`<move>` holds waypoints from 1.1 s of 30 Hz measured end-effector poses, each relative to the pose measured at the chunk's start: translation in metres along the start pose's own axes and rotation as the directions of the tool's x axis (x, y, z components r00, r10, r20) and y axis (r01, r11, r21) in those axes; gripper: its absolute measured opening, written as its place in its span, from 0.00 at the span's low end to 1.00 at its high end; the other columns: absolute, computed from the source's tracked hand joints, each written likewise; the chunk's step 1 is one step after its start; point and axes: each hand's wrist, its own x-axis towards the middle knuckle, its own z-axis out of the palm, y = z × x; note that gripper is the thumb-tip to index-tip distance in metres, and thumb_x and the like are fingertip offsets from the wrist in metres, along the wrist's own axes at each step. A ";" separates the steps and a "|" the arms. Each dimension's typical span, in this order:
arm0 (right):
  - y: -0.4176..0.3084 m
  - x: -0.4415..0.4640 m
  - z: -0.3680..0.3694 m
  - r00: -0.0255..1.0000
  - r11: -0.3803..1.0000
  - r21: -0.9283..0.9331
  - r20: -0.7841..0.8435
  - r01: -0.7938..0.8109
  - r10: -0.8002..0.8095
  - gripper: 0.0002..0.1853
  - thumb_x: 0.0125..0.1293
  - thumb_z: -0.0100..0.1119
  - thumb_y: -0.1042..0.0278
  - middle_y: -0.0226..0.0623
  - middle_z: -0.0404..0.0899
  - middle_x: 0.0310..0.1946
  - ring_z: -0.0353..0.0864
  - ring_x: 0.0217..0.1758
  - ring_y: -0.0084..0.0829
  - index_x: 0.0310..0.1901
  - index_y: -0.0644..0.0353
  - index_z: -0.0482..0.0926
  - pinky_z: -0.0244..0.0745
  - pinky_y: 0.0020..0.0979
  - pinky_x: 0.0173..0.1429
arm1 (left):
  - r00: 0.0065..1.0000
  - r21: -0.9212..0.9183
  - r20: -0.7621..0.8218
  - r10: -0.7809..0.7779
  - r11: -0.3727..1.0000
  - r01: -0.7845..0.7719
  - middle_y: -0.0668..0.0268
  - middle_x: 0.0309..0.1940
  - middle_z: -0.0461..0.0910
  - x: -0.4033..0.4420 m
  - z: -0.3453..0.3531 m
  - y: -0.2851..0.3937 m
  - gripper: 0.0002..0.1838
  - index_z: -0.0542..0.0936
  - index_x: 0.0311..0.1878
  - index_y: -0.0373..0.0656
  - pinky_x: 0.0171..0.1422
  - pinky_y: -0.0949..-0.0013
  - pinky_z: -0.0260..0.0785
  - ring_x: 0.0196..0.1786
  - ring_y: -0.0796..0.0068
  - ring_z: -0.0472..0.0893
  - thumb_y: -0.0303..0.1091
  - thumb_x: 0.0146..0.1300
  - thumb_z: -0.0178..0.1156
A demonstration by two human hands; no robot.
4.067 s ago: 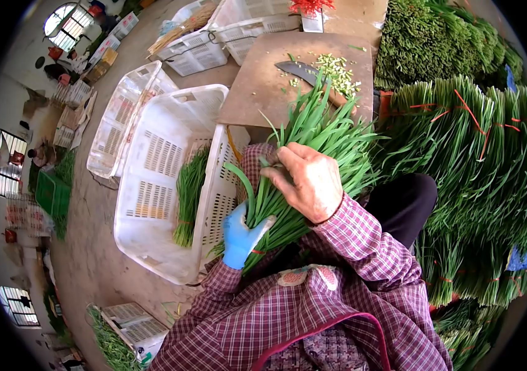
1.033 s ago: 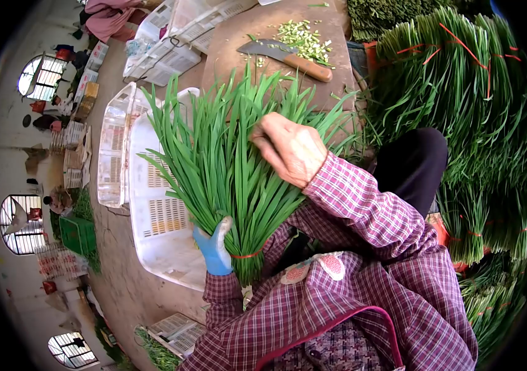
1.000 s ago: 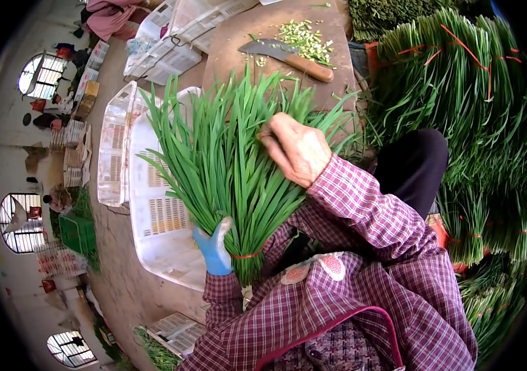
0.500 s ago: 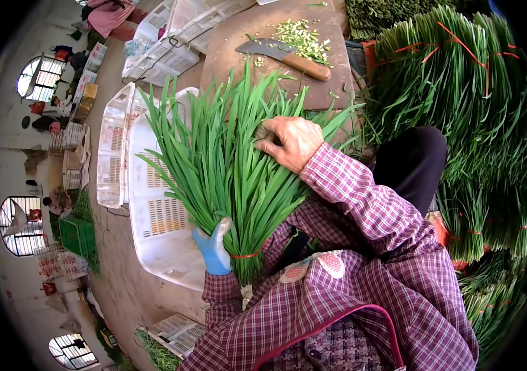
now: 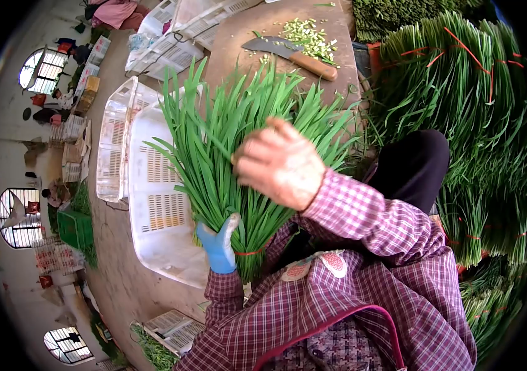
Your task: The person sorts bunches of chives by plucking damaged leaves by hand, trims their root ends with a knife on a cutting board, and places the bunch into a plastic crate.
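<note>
Green long-leaved vegetable bunch [image 5: 211,164], tied low with a thin red band [image 5: 252,251]: upright just in front of the purple plaid garment [image 5: 276,303], tips fanned toward the flat brown counter [image 5: 239,28]. Held low, around the band's height, by the blue-and-white gloved left hand [image 5: 217,244]; thumb in front, other fingers hidden behind. Over the middle of the leaves, bare right hand [image 5: 282,164], motion-blurred; fingers loosely bent, cannot tell whether pinching a leaf. Changed since half a second ago: right hand from compact curl to wider, blurred pose, farther across the leaves; left grip unchanged. Suggests leaf handling still under way, bunch steadied from below. On counter: dark-bladed, wooden-handled knife [image 5: 288,52] beside chopped pale-green pieces [image 5: 310,34]. Left, partly behind bunch: white slotted plastic crate [image 5: 146,244].
</note>
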 end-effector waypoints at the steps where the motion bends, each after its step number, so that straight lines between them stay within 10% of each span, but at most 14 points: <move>1: -0.013 -0.001 0.005 0.995 0.995 0.013 0.014 0.099 -0.099 0.11 0.54 0.65 0.57 0.28 0.72 0.31 0.73 0.42 0.31 0.33 0.51 0.75 0.67 0.45 0.63 | 1.000 0.008 -0.003 0.002 1.000 -0.002 0.60 0.43 0.79 0.000 -0.001 -0.001 0.21 0.71 0.55 0.31 0.50 0.71 0.76 0.41 0.74 0.80 0.23 0.58 0.59; 6: -0.011 -0.052 0.012 0.969 0.999 0.025 0.247 -0.030 0.023 0.14 0.58 0.63 0.52 0.28 0.72 0.33 0.74 0.44 0.32 0.42 0.49 0.78 0.62 0.50 0.67 | 0.997 -0.044 -0.079 -0.014 0.999 0.011 0.65 0.40 0.78 0.000 -0.008 -0.007 0.18 0.75 0.50 0.33 0.48 0.73 0.71 0.40 0.77 0.77 0.31 0.57 0.58; 12: -0.003 -0.060 0.010 0.987 0.999 0.026 0.155 -0.043 0.038 0.14 0.61 0.60 0.50 0.29 0.72 0.31 0.73 0.42 0.33 0.39 0.49 0.76 0.61 0.51 0.66 | 0.999 -0.010 -0.047 -0.016 1.000 0.016 0.63 0.40 0.78 0.005 -0.008 -0.005 0.19 0.74 0.50 0.32 0.51 0.73 0.71 0.41 0.76 0.78 0.33 0.58 0.57; 19: 0.054 -0.038 -0.045 0.896 0.810 -0.425 -0.004 -0.403 0.443 0.17 0.61 0.61 0.51 0.33 0.78 0.37 0.75 0.49 0.37 0.47 0.48 0.75 0.64 0.48 0.60 | 0.989 -0.274 -0.102 -0.111 0.958 0.079 0.60 0.47 0.78 0.032 -0.040 -0.027 0.22 0.73 0.57 0.34 0.56 0.66 0.75 0.45 0.70 0.80 0.32 0.59 0.58; 22: 0.068 -0.047 -0.055 0.842 0.840 -0.084 0.011 -0.536 0.539 0.22 0.62 0.60 0.51 0.41 0.80 0.42 0.79 0.48 0.42 0.52 0.55 0.75 0.73 0.40 0.53 | 0.982 -0.456 -0.002 -0.187 0.875 0.166 0.62 0.50 0.78 0.041 -0.045 -0.001 0.22 0.73 0.59 0.38 0.58 0.63 0.74 0.50 0.67 0.79 0.36 0.64 0.54; 27: 0.017 -0.077 -0.002 0.599 0.516 0.442 0.780 -0.734 0.183 0.40 0.66 0.53 0.38 0.54 0.76 0.57 0.77 0.59 0.45 0.66 0.67 0.64 0.74 0.42 0.60 | 0.982 -0.585 0.044 -0.182 0.792 0.173 0.58 0.56 0.76 0.054 -0.042 -0.003 0.25 0.71 0.62 0.38 0.62 0.60 0.72 0.56 0.64 0.78 0.45 0.69 0.46; 33: -0.026 -0.044 0.040 0.787 0.060 0.812 0.541 -0.581 0.296 0.42 0.61 0.65 0.48 0.50 0.70 0.61 0.69 0.66 0.40 0.67 0.67 0.59 0.63 0.38 0.70 | 0.963 -0.586 0.136 -0.233 0.765 0.268 0.57 0.59 0.74 0.038 -0.016 -0.006 0.25 0.68 0.64 0.37 0.65 0.60 0.70 0.59 0.63 0.76 0.43 0.70 0.46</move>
